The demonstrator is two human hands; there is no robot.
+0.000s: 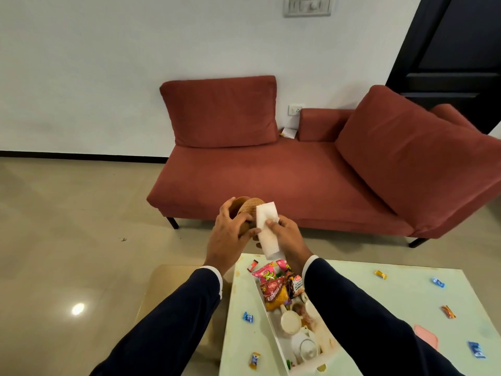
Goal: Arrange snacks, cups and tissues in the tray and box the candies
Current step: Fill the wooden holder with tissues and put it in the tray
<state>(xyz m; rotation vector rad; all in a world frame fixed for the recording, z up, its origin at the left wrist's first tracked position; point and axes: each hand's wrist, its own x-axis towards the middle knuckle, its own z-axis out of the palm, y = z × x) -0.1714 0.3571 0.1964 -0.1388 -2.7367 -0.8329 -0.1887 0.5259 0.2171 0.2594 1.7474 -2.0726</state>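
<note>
Above the far edge of the table (pixel 406 299), both my hands are raised, well clear of the tray (pixel 273 332) that lies below and nearer to me. My left hand (pixel 230 234) curls round a brown woven holder (pixel 250 206), rounded and coarse in texture, its opening seemingly turned to the right. My right hand (pixel 284 234) pinches a folded white tissue (pixel 267 229), soft and matte, its long axis running from far-left to near-right, with its upper end against the holder's mouth. I judge the coming move to be sliding the tissue leftward into the holder; the two already touch, so only alignment of the tissue's end with the opening matters. The tray is a long white box, its length running from far-left to near-right, holding glossy snack packets (pixel 273 289) at its far end and glazed pale cups (pixel 291 320) and a teapot (pixel 306 346) nearer me. Wrapped candies (pixel 248 317) lie scattered on the pale glassy tabletop on both sides of the tray, not yet boxed. A pink flat thing (pixel 427 337) lies at the right; I cannot tell what it is.
</note>
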